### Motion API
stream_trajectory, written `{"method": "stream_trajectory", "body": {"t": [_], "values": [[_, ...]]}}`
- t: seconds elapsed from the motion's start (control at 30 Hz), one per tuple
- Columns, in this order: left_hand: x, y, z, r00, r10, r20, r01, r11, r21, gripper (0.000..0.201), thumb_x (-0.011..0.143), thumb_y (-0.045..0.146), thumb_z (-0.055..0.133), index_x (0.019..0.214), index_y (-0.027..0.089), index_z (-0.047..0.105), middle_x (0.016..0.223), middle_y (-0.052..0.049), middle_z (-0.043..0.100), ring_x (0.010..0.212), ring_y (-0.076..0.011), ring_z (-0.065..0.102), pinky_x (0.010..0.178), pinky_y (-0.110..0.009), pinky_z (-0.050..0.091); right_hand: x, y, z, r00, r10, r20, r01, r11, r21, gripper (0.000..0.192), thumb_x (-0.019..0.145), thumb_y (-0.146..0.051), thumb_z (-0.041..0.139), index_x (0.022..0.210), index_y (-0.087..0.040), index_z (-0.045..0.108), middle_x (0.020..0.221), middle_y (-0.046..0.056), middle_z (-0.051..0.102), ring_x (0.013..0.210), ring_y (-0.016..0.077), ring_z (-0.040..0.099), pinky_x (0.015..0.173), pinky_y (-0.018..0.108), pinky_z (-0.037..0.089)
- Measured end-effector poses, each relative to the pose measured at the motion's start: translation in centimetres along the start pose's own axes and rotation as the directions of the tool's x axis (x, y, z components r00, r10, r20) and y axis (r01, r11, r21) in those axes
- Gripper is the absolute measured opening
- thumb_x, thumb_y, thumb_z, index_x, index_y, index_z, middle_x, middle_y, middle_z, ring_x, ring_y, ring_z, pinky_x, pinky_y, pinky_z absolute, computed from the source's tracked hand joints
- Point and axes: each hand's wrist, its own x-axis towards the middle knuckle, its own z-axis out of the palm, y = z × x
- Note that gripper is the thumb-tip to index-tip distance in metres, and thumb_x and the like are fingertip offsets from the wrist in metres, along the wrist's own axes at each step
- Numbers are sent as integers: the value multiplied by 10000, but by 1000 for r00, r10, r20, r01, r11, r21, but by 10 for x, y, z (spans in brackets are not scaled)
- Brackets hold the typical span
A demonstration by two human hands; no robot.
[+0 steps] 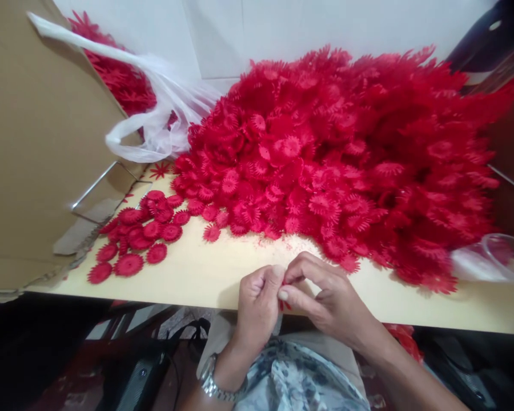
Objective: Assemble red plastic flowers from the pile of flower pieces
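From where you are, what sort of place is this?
Perhaps a workshop or a home worktable: a large heap of red flower-like pieces lies on the pale tabletop, with brown cardboard at the left.

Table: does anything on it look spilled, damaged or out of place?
Yes: red specks litter the table in front of the pile, like spilled scraps; at left, the cardboard has a ragged, seemingly torn edge.
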Motion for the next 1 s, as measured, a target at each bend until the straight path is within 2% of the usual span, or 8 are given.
{"method": "stream_trajectory", "body": {"t": [0.2, 0.3, 0.4, 0.5, 0.6, 0.73, 0.87, 1.0], "values": [[-4, 0, -5, 977, -39, 209, 41, 999, -4, 304, 825, 454, 550, 731, 166, 533, 556, 40, 455, 478, -76, 406, 455, -195, 313, 0, 1, 1, 989, -11, -148, -5, 994, -112, 191, 862, -152, 457, 676, -186, 489, 636, 1, 519, 583, 112, 496, 539, 232, 391], [-3, -3, -7, 990, -60, 131, 71, 994, -87, 331, 793, 436, 596, 631, 155, 529, 477, 42, 454, 410, -64, 397, 410, -189, 287, 8, 6, -6, 946, -30, -323, -41, 976, -212, 190, 864, -160, 462, 678, -191, 480, 614, -11, 507, 563, 104, 496, 530, 219, 395], [0, -1, -5, 994, -102, 47, 108, 981, -163, 347, 764, 433, 625, 585, 150, 533, 442, 32, 473, 396, -72, 422, 399, -187, 313, 34, 19, -33, 859, -156, -488, -80, 900, -428, 178, 875, -197, 475, 701, -188, 511, 629, -2, 525, 571, 113, 504, 539, 226, 406], [5, 6, 0, 991, -132, -8, 128, 971, -204, 287, 723, 397, 667, 635, 138, 583, 487, 19, 532, 393, -72, 447, 389, -186, 339, 69, 35, -71, 806, -328, -493, -132, 713, -689, 203, 882, -246, 466, 724, -174, 572, 682, 43, 580, 662, 167, 549, 629, 288, 449], [9, 15, 3, 983, -179, -35, 163, 948, -275, 269, 672, 378, 703, 652, 133, 593, 512, 20, 554, 355, -53, 422, 354, -174, 305, 87, 44, -93, 813, -333, -478, -201, 610, -767, 204, 877, -249, 462, 920, -149, 635, 842, 98, 639, 812, 227, 589, 733, 359, 483], [12, 16, 2, 980, -196, -32, 175, 928, -329, 304, 671, 400, 706, 630, 137, 559, 496, 33, 527, 345, -40, 396, 345, -163, 260, 67, 36, -83, 871, -294, -394, -79, 707, -702, 229, 890, -244, 457, 990, -158, 645, 939, 111, 653, 898, 229, 604, 805, 381, 492], [14, 10, 4, 984, -169, -48, 148, 944, -295, 334, 698, 411, 694, 601, 138, 529, 478, 58, 458, 362, -27, 353, 362, -159, 223, 34, 15, -52, 956, -145, -255, 26, 908, -419, 200, 897, -233, 469, 975, -171, 642, 905, 86, 654, 829, 179, 620, 713, 305, 515], [16, 10, 10, 988, -124, -88, 97, 961, -258, 374, 685, 428, 702, 572, 150, 479, 497, 73, 400, 417, -34, 312, 388, -161, 230, 14, 2, -26, 991, -46, -129, 25, 987, -160, 140, 890, -254, 504, 953, -189, 610, 813, 38, 638, 741, 137, 605, 633, 239, 496]]}}
